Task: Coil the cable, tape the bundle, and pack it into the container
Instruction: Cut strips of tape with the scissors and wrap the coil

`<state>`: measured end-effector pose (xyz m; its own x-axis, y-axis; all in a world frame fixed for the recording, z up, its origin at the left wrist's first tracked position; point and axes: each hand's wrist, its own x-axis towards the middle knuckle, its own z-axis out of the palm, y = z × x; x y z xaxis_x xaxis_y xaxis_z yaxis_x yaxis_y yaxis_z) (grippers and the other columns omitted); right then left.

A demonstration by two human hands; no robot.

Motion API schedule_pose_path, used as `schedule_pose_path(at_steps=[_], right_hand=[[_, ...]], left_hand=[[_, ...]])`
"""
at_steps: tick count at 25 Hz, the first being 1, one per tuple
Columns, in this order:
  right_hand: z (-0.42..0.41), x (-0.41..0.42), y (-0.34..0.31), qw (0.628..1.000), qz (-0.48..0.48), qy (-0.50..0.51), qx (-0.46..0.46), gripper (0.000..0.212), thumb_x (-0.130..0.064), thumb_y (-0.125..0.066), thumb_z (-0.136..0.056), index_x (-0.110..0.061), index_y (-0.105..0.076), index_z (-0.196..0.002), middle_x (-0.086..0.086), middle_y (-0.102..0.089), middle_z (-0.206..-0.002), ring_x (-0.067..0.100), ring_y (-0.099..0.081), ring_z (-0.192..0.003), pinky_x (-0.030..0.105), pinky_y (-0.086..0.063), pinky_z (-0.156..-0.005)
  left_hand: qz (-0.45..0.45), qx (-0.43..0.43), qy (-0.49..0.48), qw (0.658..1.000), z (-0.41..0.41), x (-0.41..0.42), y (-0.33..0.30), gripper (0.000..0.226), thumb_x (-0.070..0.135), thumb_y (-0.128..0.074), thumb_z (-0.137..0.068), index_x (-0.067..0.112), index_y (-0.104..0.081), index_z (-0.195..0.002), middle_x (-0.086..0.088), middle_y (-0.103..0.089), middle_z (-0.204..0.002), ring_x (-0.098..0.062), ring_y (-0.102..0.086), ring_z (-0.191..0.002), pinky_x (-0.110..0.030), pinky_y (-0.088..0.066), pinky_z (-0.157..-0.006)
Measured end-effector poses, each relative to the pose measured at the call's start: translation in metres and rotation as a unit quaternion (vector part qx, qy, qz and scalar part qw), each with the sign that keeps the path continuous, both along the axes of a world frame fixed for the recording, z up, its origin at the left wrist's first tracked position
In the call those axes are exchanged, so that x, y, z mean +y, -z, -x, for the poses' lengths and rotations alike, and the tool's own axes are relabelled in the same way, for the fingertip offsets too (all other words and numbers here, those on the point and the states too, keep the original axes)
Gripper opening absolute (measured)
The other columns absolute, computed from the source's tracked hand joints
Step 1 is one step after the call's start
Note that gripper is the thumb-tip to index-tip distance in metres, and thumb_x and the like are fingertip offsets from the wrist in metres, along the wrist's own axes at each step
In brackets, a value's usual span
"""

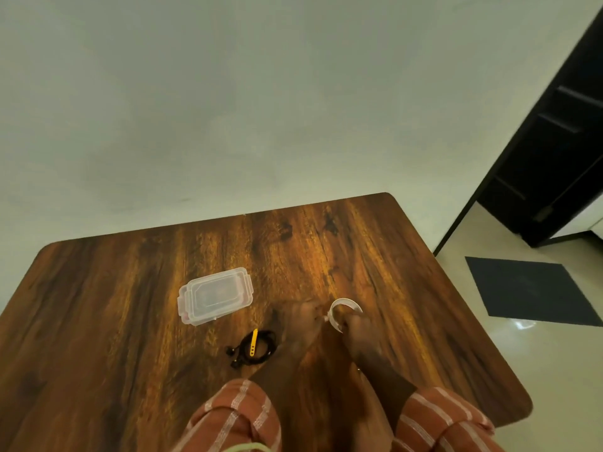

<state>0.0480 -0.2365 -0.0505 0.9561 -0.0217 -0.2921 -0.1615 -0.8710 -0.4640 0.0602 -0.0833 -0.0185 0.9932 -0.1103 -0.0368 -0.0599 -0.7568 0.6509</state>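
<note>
Loosely coiled black cable (pixel 253 347), yellow-tied; right hand (pixel 357 331) gripping tape roll (pixel 344 313)

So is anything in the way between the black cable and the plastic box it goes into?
Only bare table lies between the coiled cable and the container. But the container looks closed, with its lid on, so that would have to come off first. Both hands are off to the side with the tape roll.

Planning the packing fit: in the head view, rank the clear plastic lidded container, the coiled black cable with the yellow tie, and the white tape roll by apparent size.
1. Clear plastic lidded container
2. Coiled black cable with yellow tie
3. White tape roll, partly hidden by the hands, so unsure against the cable
</note>
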Motion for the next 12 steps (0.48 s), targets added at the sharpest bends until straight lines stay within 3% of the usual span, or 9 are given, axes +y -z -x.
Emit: schedule_pose_path(at_steps=[5, 9, 12], right_hand=[[-0.009, 0.007, -0.027, 0.983, -0.138, 0.065, -0.106, 0.017, -0.007, -0.061, -0.089, -0.019, -0.071, -0.096, 0.001, -0.071, -0.106, 0.02, -0.065, -0.099, 0.021, -0.046, -0.08], [-0.018, 0.031, -0.076, 0.96, -0.211, 0.005, -0.183, 0.015, -0.012, -0.06, -0.092, -0.025, -0.067, -0.095, -0.011, -0.068, -0.094, 0.005, -0.062, -0.088, 0.018, -0.049, -0.073], [-0.022, 0.058, -0.123, 0.945, -0.261, -0.039, -0.196, 0.012, -0.008, -0.058, -0.095, -0.016, -0.067, -0.097, -0.011, -0.066, -0.091, 0.004, -0.063, -0.087, 0.01, -0.049, -0.071]], left_hand=[[0.093, 0.008, -0.047, 0.995, -0.013, 0.005, -0.02, 0.022, 0.025, -0.063, -0.089, 0.029, -0.069, -0.11, 0.008, -0.073, -0.107, -0.009, -0.067, -0.095, -0.037, -0.057, -0.085], [0.182, -0.005, -0.097, 0.979, -0.017, 0.034, -0.068, 0.031, 0.014, -0.071, -0.085, 0.013, -0.07, -0.116, 0.005, -0.071, -0.113, -0.005, -0.066, -0.092, -0.016, -0.052, -0.08], [0.224, -0.062, -0.139, 0.963, -0.012, 0.066, -0.104, 0.026, 0.016, -0.076, -0.081, 0.017, -0.074, -0.107, 0.006, -0.071, -0.109, -0.008, -0.067, -0.096, -0.018, -0.055, -0.08]])
